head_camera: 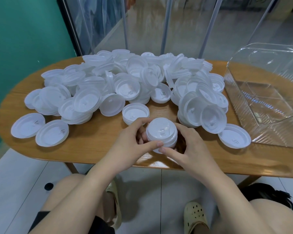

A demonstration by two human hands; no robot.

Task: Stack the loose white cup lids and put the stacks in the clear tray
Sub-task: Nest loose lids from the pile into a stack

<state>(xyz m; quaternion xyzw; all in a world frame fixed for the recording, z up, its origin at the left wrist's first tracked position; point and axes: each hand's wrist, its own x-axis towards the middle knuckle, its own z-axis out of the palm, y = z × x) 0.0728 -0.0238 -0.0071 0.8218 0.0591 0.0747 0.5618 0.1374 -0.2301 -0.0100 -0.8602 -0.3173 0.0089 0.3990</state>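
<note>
Both the left hand [130, 141] and right hand [191, 149] have fingers curled round a short stack of lids [161, 135] at the desk [95, 149] edge; squaring the rims before adding from the heap [118, 85] beyond the fingertips seems wise, clear tray [233, 98] lying right of them.

Loose lids [125, 85] crowd the table [95, 149]; near edge bare.

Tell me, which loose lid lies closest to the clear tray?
The single lid at the tray's near-left corner, apart from the pile, lying flat.
</note>
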